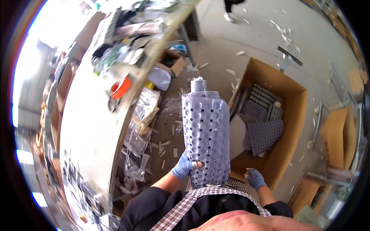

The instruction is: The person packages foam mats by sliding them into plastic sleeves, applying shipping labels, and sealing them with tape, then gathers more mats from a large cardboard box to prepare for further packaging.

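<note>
A rolled grey plastic bath mat [206, 131], covered in round suction cups and small square holes, stands upright in front of my body. A pale tube-like end [198, 84] sticks out of its top. My left hand [184, 166], in a blue fingerless glove, grips the mat's lower left edge, thumb across the front. Apart from the mat, my right hand [255, 178] in a matching glove hovers by the near side of a large cardboard box [295, 104]. Its fingers are curled and nothing shows in them. Inside the box lie several grey mats [266, 134] with holes.
A long pale worktable [94, 127] runs along the left, cluttered at its far end, with an orange tape roll [121, 87] on it. Clear plastic wrap [135, 146] hangs below its edge. Scraps litter the floor. Flattened cartons [339, 134] stand right; a person's leg [228, 7] shows far ahead.
</note>
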Tool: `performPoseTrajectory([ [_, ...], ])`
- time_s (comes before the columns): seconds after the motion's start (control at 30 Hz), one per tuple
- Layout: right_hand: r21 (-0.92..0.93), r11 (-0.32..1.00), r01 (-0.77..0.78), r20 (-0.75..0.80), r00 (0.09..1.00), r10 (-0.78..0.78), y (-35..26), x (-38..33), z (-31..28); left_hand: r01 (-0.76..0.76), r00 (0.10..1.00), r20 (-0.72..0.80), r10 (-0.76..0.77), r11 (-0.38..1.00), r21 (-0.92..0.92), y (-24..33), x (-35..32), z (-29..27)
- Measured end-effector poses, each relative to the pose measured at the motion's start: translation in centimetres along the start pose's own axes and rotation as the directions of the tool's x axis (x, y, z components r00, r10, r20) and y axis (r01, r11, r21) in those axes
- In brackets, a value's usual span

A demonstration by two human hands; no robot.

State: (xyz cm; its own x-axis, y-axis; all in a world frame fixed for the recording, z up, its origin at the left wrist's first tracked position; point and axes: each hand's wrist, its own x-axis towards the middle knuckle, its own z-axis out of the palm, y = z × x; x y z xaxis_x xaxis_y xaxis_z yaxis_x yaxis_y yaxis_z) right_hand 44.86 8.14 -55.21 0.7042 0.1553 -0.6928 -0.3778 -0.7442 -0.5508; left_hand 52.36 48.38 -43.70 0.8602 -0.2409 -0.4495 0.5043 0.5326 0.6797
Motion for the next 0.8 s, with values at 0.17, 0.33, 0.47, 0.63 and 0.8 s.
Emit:
performPoseTrajectory([
  [0.17,0.247,0.936,0.25,-0.07,0.968,-0.24,2.9,3.9,0.8,-0.087,0.996,-0.04,0.082,0.982,-0.165,2.1,-5.5,3.0],
  [0.33,0.076,0.942,0.326,-0.022,0.945,-0.325,1.5,6.0,-2.0,-0.311,0.948,-0.166,0.272,0.906,-0.286,2.4,-10.7,4.5],
  [0.47,0.054,0.904,0.425,0.043,0.903,-0.427,-1.1,8.0,-3.6,-0.42,0.893,-0.079,0.443,0.756,-0.502,4.0,-12.4,3.3],
  [0.63,-0.017,0.866,0.499,0.106,0.862,-0.495,-7.3,8.0,-4.4,-0.555,0.773,-0.064,0.631,0.624,-0.55,10.7,-12.7,-0.3],
  [0.8,-0.021,0.736,0.677,0.088,0.734,-0.673,-18.6,9.7,-3.0,-0.678,0.562,-0.055,0.825,0.422,-0.602,18.6,-12.7,-5.6],
])
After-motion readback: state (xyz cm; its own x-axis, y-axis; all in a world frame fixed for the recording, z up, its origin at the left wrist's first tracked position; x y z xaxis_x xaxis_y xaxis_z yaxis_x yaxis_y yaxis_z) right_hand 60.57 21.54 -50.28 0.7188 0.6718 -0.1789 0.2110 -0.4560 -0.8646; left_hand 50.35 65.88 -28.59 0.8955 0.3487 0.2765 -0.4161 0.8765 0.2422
